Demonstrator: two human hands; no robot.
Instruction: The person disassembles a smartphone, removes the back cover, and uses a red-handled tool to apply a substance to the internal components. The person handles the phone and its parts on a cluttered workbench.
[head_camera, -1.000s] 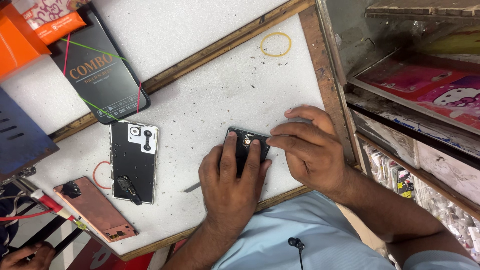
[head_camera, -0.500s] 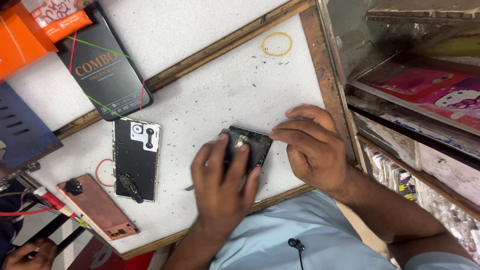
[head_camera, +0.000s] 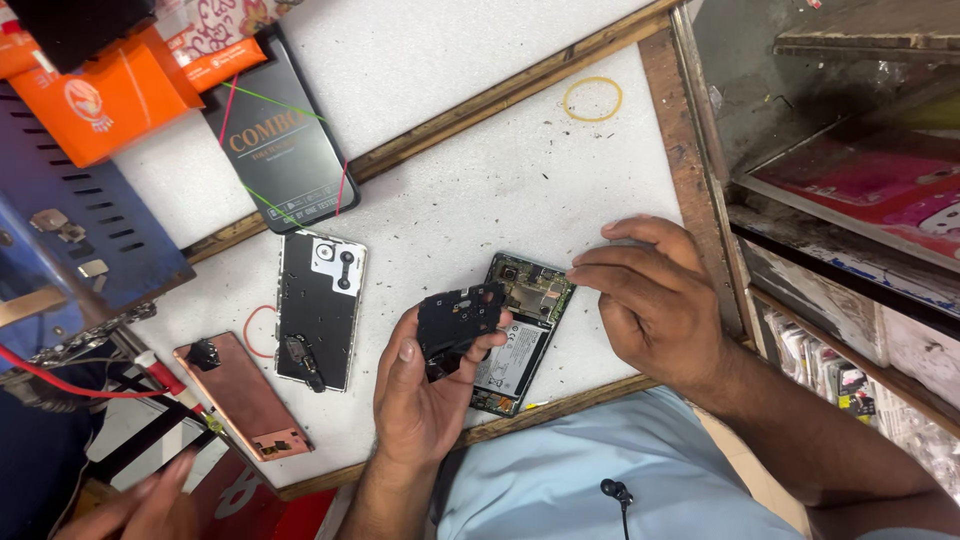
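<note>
Two hands are on one opened phone (head_camera: 520, 335) here, lying back-side up on the white tabletop (head_camera: 480, 190) with its guts showing: a camera and green-gold circuit board at the top end, a pale battery below that. The left hand (head_camera: 420, 400) has its fingers (head_camera: 455, 352) pinched on a small black plastic cover piece (head_camera: 458, 318), held just above the phone's left edge and tilted up off it. The right hand (head_camera: 655, 300) sits at the phone's top right corner, fingers pressed together, fingertips touching the edge of the frame.

Left of the phone there's a dark back panel (head_camera: 320, 308) with a white patch near its top, lying flat. Further left of that is a copper-coloured phone shell (head_camera: 240, 395), with a red rubber band (head_camera: 255, 332) between the two. Up and left of the phone sits a flat black box (head_camera: 280, 150) with coloured bands round it, and beyond that an orange carton (head_camera: 95, 95). A yellow rubber band (head_camera: 592, 98) lies well above the phone.
</note>
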